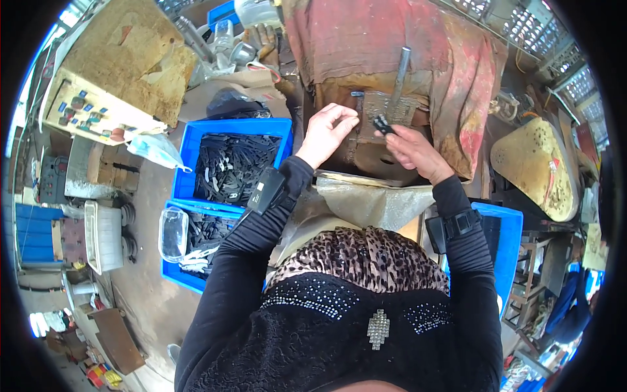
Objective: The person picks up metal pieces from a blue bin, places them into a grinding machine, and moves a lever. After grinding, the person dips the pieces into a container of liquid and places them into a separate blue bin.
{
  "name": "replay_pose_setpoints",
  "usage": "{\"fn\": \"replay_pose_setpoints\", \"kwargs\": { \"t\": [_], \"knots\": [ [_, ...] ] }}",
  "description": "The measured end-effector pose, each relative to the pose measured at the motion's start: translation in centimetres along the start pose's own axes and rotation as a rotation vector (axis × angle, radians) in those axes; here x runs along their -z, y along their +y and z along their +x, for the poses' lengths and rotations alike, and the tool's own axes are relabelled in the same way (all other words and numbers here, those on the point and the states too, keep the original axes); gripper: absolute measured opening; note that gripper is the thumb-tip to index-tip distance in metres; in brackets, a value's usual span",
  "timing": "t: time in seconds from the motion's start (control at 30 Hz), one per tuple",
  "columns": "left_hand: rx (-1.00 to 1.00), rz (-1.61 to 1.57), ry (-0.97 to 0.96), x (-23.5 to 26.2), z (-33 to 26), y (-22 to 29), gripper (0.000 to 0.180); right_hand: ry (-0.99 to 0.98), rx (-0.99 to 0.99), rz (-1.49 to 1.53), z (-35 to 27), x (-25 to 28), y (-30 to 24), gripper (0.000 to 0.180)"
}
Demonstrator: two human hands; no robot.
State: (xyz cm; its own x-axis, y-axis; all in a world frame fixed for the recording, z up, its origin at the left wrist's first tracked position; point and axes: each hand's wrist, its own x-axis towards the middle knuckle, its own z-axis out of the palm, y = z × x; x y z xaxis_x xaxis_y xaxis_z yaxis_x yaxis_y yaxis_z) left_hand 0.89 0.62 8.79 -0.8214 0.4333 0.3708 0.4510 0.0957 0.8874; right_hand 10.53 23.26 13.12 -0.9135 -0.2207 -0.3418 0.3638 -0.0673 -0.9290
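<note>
Black top (294, 333) (studs glinting), small dark item (381, 123) clamped in the right hand (417, 149), near a round metal base (372, 168), left hand (326, 134) just beside, fingers and thumb together, blue bin (285, 130) of dark strips (236, 163) leftward.

Black piece (381, 125) — bright blue bin (286, 138)

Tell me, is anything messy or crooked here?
Yes. The red cloth at the top looks badly stained, with brown patches on it. On the left, a clear plastic tub seems to sit askew across the rim of the lower blue bin, instead of inside it.
</note>
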Motion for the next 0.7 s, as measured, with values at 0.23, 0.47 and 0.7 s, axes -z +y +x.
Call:
{"fn": "replay_pose_setpoints", "kwargs": {
  "t": [0.23,0.47,0.7],
  "knots": [
    [-0.002,0.406,0.263,7.6,-4.5,-5.0,0.010,0.697,0.226,0.013,1.6,4.2,0.3,0.014],
    [0.123,0.547,0.448,13.6,-9.9,-7.8,0.011,0.771,0.592,-0.529,7.3,7.9,-3.2,0.042],
    [0.248,0.642,0.483,15.9,-14.1,-10.0,0.010,0.850,0.666,-0.751,11.3,8.3,-5.5,0.045]
  ]
}}
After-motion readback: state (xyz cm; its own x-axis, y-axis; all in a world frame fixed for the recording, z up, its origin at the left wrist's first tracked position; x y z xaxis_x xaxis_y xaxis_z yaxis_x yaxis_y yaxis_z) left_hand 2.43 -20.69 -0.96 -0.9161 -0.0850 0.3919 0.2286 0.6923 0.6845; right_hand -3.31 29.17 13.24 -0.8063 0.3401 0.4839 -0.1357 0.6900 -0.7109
